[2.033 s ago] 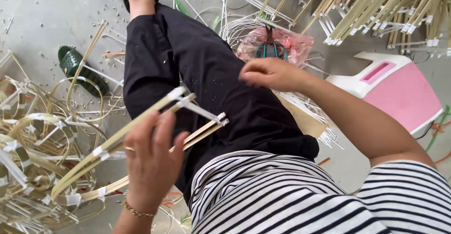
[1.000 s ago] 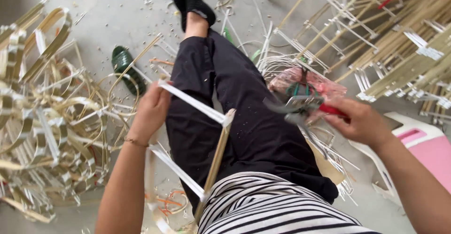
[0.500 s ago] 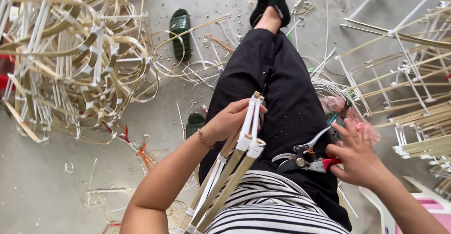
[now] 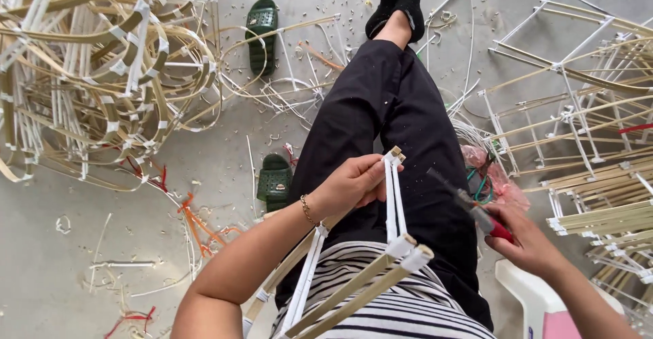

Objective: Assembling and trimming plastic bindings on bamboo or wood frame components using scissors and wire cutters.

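Pliers (image 4: 469, 206) now lifted off lap, right hand (image 4: 527, 244) clenched on red handles | left hand (image 4: 350, 186) grasps bamboo frame (image 4: 394, 196), frame centre | pink bag (image 4: 493, 176) at right.

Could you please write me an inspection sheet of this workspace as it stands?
Surface: grey concrete floor, littered with offcuts.
Job's things: frame of pale bamboo strips with white taped joints, held over the lap; red-handled pliers.
Clutter: heap of curved bamboo strips; stacked straight bamboo frames; two dark green sandals; orange scraps; pink plastic bag.
Grip: left hand closed on the frame's upper end; right hand closed on the pliers.
Cables: nothing seen.
Surroundings: white and pink plastic stool.
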